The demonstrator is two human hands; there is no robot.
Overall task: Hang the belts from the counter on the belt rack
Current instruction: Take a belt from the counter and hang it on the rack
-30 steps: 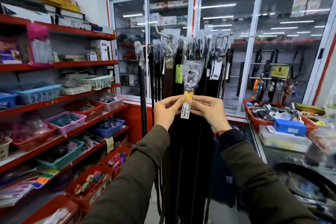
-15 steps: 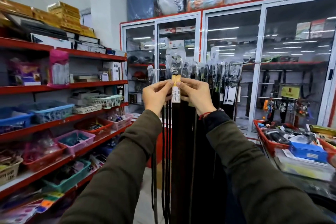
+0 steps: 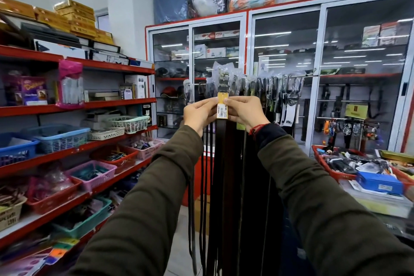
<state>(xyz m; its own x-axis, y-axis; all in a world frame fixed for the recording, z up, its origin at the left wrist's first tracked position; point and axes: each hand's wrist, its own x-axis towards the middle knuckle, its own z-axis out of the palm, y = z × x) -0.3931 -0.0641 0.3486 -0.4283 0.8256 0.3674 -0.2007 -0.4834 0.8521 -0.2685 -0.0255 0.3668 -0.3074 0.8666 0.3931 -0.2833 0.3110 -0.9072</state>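
Note:
I hold a dark belt [image 3: 220, 148] upright in front of me, its plastic-wrapped buckle [image 3: 223, 78] at the top and a yellow price tag [image 3: 222, 105] just below. My left hand [image 3: 198, 115] pinches the belt at the tag from the left. My right hand [image 3: 244, 111] pinches it from the right. The strap hangs straight down between my sleeves. Behind it stands the belt rack [image 3: 298, 75], a horizontal rail crowded with several hanging belts [image 3: 264, 92] in plastic sleeves. The buckle is level with the rail's left end.
Red shelves [image 3: 78, 105] with baskets run along the left. Glass cabinets [image 3: 284, 51] stand behind the rack. A counter [image 3: 380, 199] at right carries a red tray [image 3: 324, 163] of goods and a blue box [image 3: 378, 182].
Both hands have lifted the belt higher, bringing the buckle from below the rail up to its level. My view has tilted upward, showing the cabinet tops.

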